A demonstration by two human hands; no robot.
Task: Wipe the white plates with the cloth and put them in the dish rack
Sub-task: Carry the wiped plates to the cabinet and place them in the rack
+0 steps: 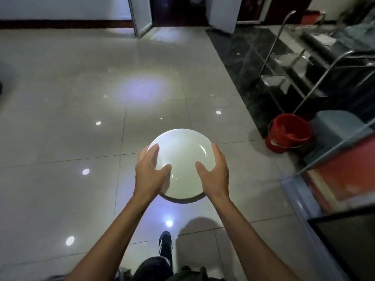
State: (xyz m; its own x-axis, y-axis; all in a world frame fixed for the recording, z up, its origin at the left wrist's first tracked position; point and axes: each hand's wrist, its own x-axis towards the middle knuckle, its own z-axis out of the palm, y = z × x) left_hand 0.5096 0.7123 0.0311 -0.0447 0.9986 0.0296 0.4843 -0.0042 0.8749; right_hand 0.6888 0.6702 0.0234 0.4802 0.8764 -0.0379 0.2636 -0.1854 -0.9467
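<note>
I have white plate (181, 159) held over tiled floor (60, 118), left hand (150, 173) and right hand (215, 175) gripping opposite rims, thumbs on top. No cloth visible. Racking apparently pending; metal rack (304, 63) well apart, far right.

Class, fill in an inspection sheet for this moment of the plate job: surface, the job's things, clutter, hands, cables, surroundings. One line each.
Surface: glossy tiled floor with light reflections; no table seen.
Job's things: one white plate held in the air over the floor; no cloth seen; metal rack at right, blurred.
Clutter: red bucket on the floor beside a grey bin.
Hands: left hand and right hand hold the plate at its opposite edges, thumbs on the top face.
Cables: nothing seen.
Surroundings: open doorway ahead; dark marble strip along the right; the person's shoe below.
</note>
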